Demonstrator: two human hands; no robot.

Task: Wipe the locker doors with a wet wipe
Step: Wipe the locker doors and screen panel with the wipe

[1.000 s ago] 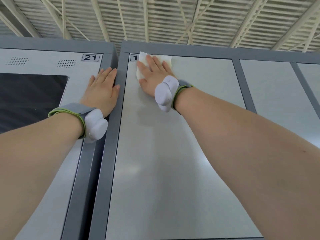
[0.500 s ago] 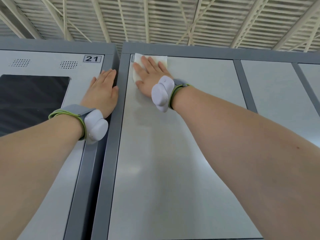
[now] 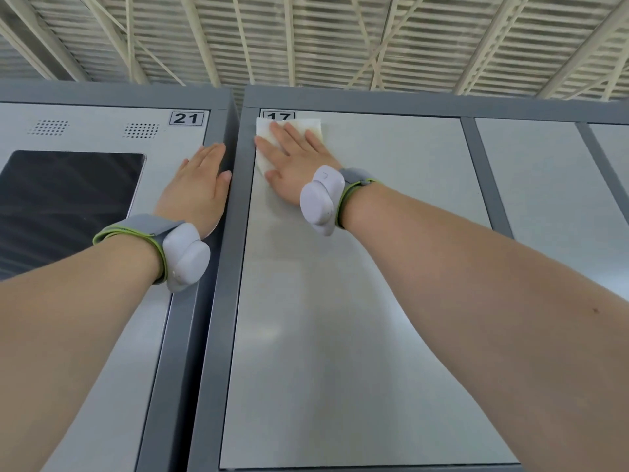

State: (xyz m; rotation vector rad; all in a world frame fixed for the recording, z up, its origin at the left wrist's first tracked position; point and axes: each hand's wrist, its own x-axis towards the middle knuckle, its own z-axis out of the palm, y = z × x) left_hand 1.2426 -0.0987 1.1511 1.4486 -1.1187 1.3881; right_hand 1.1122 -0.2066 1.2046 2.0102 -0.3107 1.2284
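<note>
Presses wipe (image 3: 311,126) on door 17 (image 3: 357,301), top-left corner, with spread right hand (image 3: 296,168). Rests flat left hand (image 3: 199,185) on panel 21 (image 3: 95,131)

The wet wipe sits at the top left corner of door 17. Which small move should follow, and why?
Probably slide the right hand, flat on the wet wipe, rightward along the top edge: most of door 17 lies that way.
</note>
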